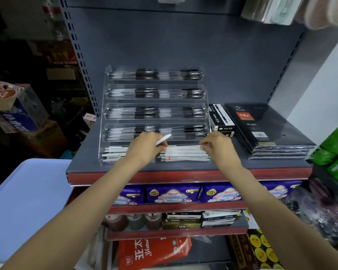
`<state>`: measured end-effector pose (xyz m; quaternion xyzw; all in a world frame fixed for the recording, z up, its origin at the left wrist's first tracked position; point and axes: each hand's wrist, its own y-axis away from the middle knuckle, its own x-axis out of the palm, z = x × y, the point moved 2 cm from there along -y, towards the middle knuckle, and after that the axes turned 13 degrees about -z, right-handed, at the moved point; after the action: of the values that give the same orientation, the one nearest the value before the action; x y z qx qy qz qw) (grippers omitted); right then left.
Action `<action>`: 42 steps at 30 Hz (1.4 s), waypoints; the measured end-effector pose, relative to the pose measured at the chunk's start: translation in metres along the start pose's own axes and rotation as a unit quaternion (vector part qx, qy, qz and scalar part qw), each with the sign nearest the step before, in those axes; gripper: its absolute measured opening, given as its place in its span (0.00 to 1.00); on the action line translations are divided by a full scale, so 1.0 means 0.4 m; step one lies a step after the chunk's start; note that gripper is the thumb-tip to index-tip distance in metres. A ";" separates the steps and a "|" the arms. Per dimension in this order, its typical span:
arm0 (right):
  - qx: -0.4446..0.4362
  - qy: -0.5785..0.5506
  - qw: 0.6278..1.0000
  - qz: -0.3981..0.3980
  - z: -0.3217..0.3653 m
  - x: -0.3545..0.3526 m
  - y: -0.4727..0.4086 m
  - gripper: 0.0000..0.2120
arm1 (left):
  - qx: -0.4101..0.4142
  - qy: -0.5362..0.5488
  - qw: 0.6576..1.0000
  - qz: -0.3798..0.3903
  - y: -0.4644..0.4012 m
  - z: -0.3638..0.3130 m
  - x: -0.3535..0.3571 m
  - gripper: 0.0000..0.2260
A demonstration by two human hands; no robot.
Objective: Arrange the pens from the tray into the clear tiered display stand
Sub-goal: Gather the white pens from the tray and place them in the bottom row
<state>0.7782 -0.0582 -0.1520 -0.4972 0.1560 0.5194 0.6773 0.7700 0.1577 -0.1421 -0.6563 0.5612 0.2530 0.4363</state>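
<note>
**White pen held over the stand's bottom tier**

A slim white plastic pen (pixel 163 139) is pinched in the left hand (pixel 144 148), fingers curled round it, above the bottom of five tiers of the clear acrylic tiered display stand (pixel 103 145). The right hand (pixel 219 147) pinches the end of the white pens lying there (pixel 183 152). Four upper tiers hold black pens (pixel 146 93).

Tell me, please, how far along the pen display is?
Nearly done. The clear stand's four upper tiers hold black pens; white pens fill the bottom tier. The left hand holds one white pen to place; the right hand straightens the row.
</note>
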 end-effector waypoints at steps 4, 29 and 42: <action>-0.041 0.136 0.989 0.046 0.018 0.013 0.009 0.08 | 0.020 -0.028 0.999 0.000 0.003 -0.009 0.006 0.03; 0.095 -0.080 0.992 0.009 0.003 -0.040 0.016 0.01 | 0.057 0.087 0.994 0.017 0.033 -0.003 -0.017 0.05; 0.063 0.052 0.995 0.061 0.036 -0.011 0.059 0.08 | 0.113 0.002 0.994 -0.015 0.051 -0.020 0.039 0.10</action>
<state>0.7517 -0.0494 -0.1543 -0.4694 0.2532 0.5224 0.6653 0.7529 0.1432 -0.1569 -0.6116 0.5771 0.1806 0.5102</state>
